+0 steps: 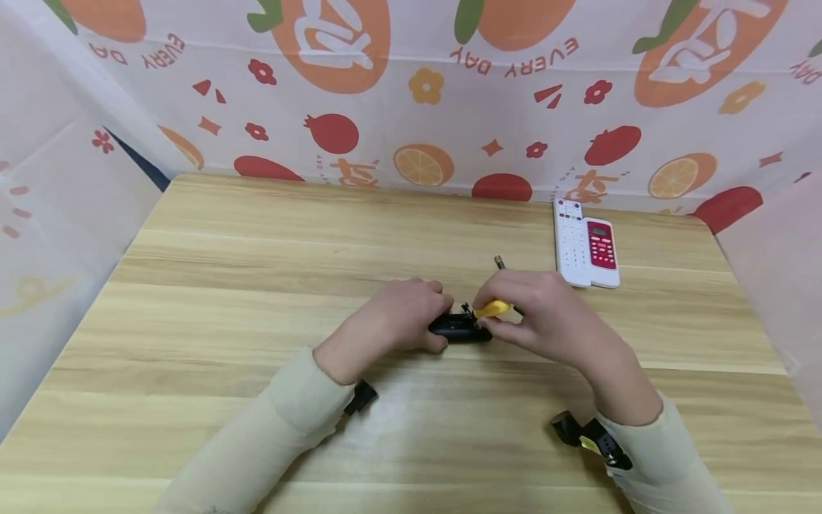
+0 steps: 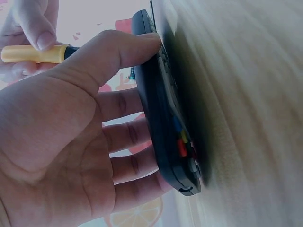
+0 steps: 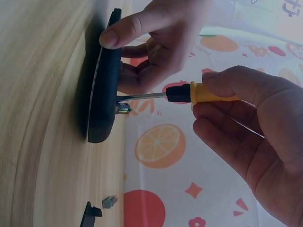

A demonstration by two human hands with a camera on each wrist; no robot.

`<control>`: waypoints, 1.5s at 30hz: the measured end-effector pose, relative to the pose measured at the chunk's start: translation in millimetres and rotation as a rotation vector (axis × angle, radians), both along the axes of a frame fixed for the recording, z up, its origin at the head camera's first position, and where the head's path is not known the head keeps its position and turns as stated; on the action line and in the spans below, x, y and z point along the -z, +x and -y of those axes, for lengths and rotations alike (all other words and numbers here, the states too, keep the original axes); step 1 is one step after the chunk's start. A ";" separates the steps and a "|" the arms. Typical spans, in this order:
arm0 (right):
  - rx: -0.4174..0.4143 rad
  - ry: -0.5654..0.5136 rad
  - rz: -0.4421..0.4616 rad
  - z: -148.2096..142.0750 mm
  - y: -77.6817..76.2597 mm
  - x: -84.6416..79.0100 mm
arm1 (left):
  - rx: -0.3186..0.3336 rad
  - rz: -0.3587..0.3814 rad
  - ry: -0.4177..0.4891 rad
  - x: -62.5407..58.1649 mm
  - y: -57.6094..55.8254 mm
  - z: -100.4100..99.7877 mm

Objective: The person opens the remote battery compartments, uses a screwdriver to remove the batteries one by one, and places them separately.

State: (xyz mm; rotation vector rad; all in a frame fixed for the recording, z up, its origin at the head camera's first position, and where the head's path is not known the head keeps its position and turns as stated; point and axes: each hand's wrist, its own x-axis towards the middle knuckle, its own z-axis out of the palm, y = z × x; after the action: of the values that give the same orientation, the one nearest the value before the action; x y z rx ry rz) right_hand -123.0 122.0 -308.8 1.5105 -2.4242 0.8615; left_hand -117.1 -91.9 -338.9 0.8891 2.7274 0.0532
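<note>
A black remote control (image 1: 457, 329) lies on the table with its buttons facing down; coloured buttons show along its edge in the left wrist view. My left hand (image 1: 411, 314) grips it at one end, thumb on one side and fingers on the other. In my right hand (image 1: 546, 314) is a screwdriver (image 3: 208, 93) with a yellow handle, pinched between thumb and fingers. Its metal shaft meets the back of the remote, right beside a small battery (image 3: 124, 108) sticking up there. Another battery (image 3: 110, 202) and a black battery cover (image 3: 90, 216) lie on the table beyond the right hand.
At the back right of the wooden table (image 1: 257, 250), a white remote (image 1: 570, 246) lies beside a white remote with a red panel (image 1: 602, 246). A fruit-print cloth (image 1: 462, 128) hangs behind the far edge. Black cameras sit at both wrists.
</note>
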 end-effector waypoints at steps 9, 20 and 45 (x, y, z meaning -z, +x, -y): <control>0.047 -0.003 0.019 -7.2 -5.3 -4.0 | -0.003 0.007 -0.003 -3.1 -1.0 -1.2; 0.100 0.022 0.023 -13.0 -11.0 -7.5 | -0.011 0.028 0.005 -3.5 -1.8 -1.4; 0.318 -0.378 0.212 -24.2 3.9 -41.9 | 0.155 -0.374 -0.035 -12.7 -27.4 35.9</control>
State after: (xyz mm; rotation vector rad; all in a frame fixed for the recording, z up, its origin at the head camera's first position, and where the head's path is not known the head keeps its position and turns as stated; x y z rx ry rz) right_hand -119.1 146.2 -266.9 0.9134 -2.3664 1.3622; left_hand -144.5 -127.8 -326.2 1.2026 2.9709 -0.2119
